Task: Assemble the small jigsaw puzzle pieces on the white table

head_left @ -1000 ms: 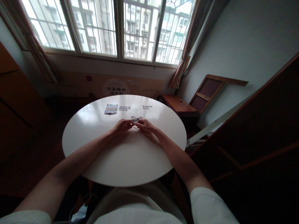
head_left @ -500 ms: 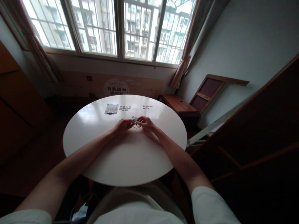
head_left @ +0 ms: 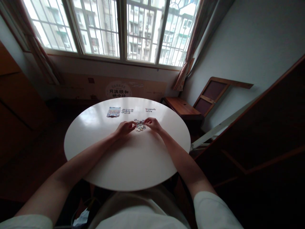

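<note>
A small heap of jigsaw puzzle pieces (head_left: pixel 140 125) lies on the white oval table (head_left: pixel 124 162), between my two hands. My left hand (head_left: pixel 125 128) is at the heap's left edge, thumb and fingers drawn together; whatever is between them is too small to make out. On the other side, my right hand (head_left: pixel 153 124) has its fingertips pinched at the heap's right edge, seemingly on a jigsaw puzzle piece. Beyond the heap, loose pieces are set out in rows: one group (head_left: pixel 127 111) at the left and a smaller group (head_left: pixel 150 110) at the right.
A printed picture packet (head_left: pixel 113 112) lies flat beside the left group of pieces. Past the table's far right edge stands a wooden chair (head_left: pixel 183 106). Barred windows (head_left: pixel 140 35) and a printed board (head_left: pixel 145 86) are behind the table.
My right hand has drawn back slightly to the right, and my left hand a little to the left. More of the heap between them now shows.
</note>
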A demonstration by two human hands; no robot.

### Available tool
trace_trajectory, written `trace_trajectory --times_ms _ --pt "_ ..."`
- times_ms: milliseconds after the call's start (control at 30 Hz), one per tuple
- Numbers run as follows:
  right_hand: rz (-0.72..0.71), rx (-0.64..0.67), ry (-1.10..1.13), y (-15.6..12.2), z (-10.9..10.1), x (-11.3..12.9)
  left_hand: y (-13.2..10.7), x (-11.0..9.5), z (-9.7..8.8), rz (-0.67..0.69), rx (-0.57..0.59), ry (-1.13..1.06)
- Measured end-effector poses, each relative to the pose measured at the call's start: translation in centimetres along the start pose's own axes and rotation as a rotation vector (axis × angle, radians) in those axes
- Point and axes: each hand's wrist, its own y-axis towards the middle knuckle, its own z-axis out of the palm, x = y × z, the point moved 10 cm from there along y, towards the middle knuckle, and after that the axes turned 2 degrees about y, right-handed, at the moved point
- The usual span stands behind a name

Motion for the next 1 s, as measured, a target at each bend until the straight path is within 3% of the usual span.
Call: trace_trajectory --times_ms 167,333,533,800,1000 --pt "0.233 -0.225 -0.356 -0.7 -5.5 -2.6 -0.1 0.3 0.5 -0.005 0.039 0.043" --pt "0.451 -0.250 -0.489 -1.7 -7.4 -4.8 -0.1 0.4 1.1 0.006 0.069 0.056" --pt "0.423 -0.229 -0.511 -1.6 -7.4 -4.6 -0.1 0.4 1.1 -0.002 0.076 0.055" --pt "0.301 -0.079 -0.663 -0.9 -5.7 -3.8 -0.1 0.2 1.1 -0.015 0.087 0.041" --pt "0.309 -0.039 -0.790 -1.2 -5.2 -4.0 -0.1 0.1 1.0 -0.013 0.090 0.048"
